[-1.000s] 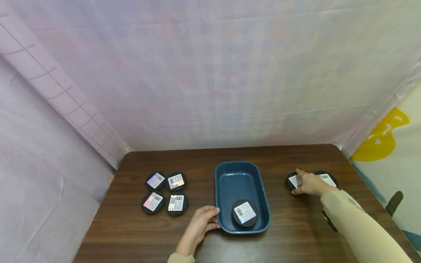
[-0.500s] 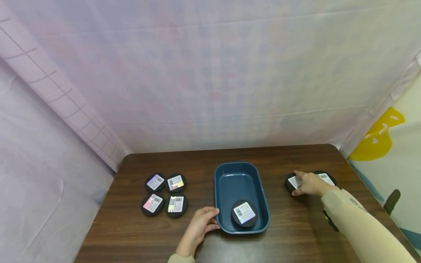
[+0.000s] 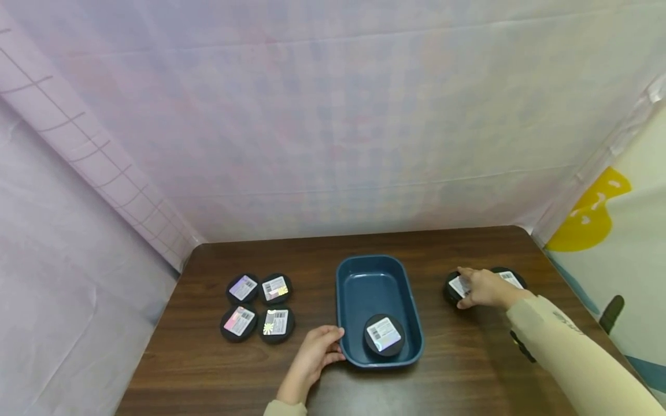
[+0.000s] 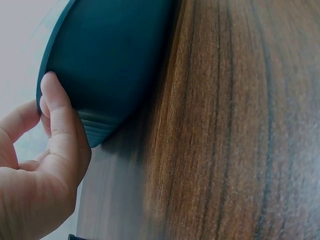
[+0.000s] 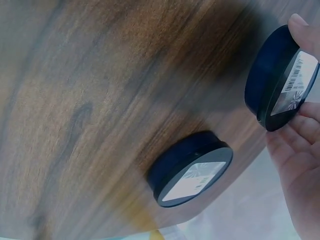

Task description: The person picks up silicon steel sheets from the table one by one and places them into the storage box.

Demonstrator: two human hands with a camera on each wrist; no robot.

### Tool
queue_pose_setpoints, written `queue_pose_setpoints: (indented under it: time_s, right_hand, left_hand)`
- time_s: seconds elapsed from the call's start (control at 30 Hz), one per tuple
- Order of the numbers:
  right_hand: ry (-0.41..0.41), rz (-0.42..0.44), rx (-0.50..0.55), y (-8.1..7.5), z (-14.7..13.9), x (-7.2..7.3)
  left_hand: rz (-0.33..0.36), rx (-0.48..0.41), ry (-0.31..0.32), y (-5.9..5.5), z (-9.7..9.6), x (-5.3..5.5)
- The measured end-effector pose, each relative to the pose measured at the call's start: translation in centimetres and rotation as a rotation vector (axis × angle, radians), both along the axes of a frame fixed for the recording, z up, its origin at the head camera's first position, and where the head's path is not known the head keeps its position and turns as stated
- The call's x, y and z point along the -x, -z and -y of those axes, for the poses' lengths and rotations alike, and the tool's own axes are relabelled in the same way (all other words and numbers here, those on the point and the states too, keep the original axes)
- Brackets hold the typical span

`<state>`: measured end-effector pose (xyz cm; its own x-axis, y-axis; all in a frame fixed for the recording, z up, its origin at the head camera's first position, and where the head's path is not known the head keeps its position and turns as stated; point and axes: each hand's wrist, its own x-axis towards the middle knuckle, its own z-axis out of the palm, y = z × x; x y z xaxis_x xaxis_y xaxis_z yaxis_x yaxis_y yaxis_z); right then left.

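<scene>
At the front left corner of a deep blue rectangular tray [image 3: 364, 300], my left hand [image 3: 316, 353] pinches the rim between thumb and fingers. One round, flat black container [image 3: 373, 349] with a white barcode label lies near the tray's front end. On the right of the table my right hand [image 3: 486, 290] grips a similar black container [image 5: 272, 75], thumb on one side and fingers on the other. Beside that hand lies another black labelled container [image 5: 192, 170], partly hidden by the hand in the head view.
Several more black labelled containers [image 3: 276, 325] sit grouped on the left of the brown wooden table [image 3: 208, 375]. Pale cloth [image 3: 338, 144] hangs behind the table and at its sides.
The head view has shifted slightly, so everything sits a little further left in it. Both hands keep their holds, with no clear movement of the tray or containers.
</scene>
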<state>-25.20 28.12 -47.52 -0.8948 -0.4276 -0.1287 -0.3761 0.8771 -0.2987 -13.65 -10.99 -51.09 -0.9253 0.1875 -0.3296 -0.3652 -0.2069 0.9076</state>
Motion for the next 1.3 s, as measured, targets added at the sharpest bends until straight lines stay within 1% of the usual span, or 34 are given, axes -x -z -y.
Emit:
queue_pose_setpoints:
  time_s: [0.57, 0.8, 1.1, 1.3]
  right_hand:
    - [0.000, 0.055, -0.046, -0.9, 0.9, -0.3]
    - [-0.006, 0.072, -0.047, -1.5, 1.2, -0.5]
    - [-0.008, 0.069, -0.064, -1.9, 1.4, -0.9]
    - [-0.038, 0.042, -0.072, -2.4, 1.9, -1.4]
  left_hand:
    - [0.003, 0.005, -0.002, 0.0, 0.1, -0.1]
    - [0.004, 0.011, -0.008, -0.1, 0.3, 0.0]
    - [0.001, 0.007, -0.006, -0.1, 0.3, 0.0]
    - [-0.002, 0.000, -0.008, 0.0, 0.1, 0.0]
